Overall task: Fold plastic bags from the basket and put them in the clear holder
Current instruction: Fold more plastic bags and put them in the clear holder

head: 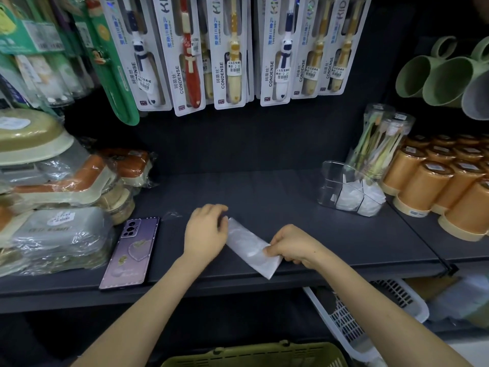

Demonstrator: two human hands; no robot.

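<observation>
A white plastic bag [251, 247], folded into a long narrow strip, lies slanted on the dark shelf [264, 192]. My left hand [206, 231] presses on the strip's upper left end, fingers lightly bent over it. My right hand [291, 247] pinches the lower right end between thumb and fingers. The clear holder [333, 186] stands at the right of the shelf, with folded white bags [354, 200] inside it. Only the rim of the olive green basket [254, 353] shows at the bottom edge, below the shelf.
A purple phone [131, 252] lies face down left of my hands. Wrapped soap boxes [53, 197] are stacked at the far left. Orange cups [439, 181] and a toothbrush pack [378, 144] stand at the right. Carded toothbrushes [230, 54] hang above. A white crate [357, 319] sits below.
</observation>
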